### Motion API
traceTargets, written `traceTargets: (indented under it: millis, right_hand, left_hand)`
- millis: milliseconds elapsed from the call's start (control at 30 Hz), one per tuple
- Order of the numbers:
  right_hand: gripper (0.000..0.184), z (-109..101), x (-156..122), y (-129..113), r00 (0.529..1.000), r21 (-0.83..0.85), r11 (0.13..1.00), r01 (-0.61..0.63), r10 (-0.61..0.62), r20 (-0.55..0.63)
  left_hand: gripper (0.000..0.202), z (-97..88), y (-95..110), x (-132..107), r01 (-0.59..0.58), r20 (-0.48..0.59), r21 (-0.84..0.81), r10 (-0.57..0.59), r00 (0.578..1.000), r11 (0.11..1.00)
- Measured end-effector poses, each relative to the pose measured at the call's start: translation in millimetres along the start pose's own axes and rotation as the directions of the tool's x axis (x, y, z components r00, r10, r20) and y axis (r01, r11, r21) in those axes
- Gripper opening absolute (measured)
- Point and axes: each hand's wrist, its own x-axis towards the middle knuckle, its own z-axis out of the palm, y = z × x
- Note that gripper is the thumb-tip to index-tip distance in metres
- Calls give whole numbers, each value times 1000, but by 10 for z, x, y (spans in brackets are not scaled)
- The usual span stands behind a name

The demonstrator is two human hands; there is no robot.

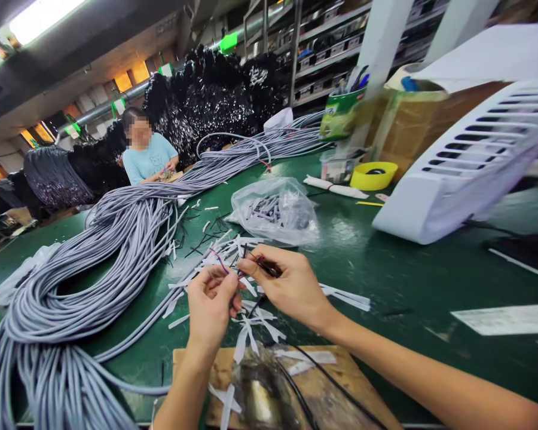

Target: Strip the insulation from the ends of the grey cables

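My left hand is closed, thumb against fingers, on the end of a cable with thin coloured wires sticking up from it. My right hand is closed too, its fingertips meeting the left ones. Between its fingers is a small dark piece with red wire ends; its exact kind is partly hidden. Around both hands lie white tape strips on the green table. Left of them runs a large bundle of grey cables.
A clear bag of small grey pieces lies beyond my hands. A wooden board with black cords is at the front edge. A white slotted device, yellow tape roll and green can stand right. A co-worker sits across the table.
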Motion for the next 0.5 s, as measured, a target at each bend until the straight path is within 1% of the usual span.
traceTargets:
  millis: [100, 167, 200, 267, 367, 433, 500]
  right_hand:
    - [34, -6, -2, 5, 999, 4, 1000, 27, -27, -23]
    - [33, -8, -6, 6, 999, 21, 1000, 12, -11, -36]
    - [32, -9, -8, 3, 999, 36, 999, -6, 8, -39]
    - [31, -7, -13, -13, 998, 87, 994, -61, 63, -23]
    - [29, 7, -9, -29, 983, 215, 960, -182, 176, 47]
    - [30, 15, 15, -2, 955, 283, 912, -296, 271, 123]
    - [30, 3, 64, 62, 906, 255, 875, -412, 363, 217]
  left_hand:
    - [29, -71, 60, 1, 54, 122, -14, -51, 991, 998]
    - [34, -124, 102, 14, 91, 193, 23, -94, 977, 996]
    - [35, -145, 117, 22, 96, 212, 36, -101, 972, 995]
    - [35, -165, 132, 33, 80, 217, 26, -84, 973, 996]
    - [36, -150, 136, 32, 46, 177, -64, -34, 984, 997]
    - [38, -140, 145, 26, 26, 148, -117, -9, 989, 993]
    - [38, -159, 170, 29, -12, 122, -150, 30, 992, 989]
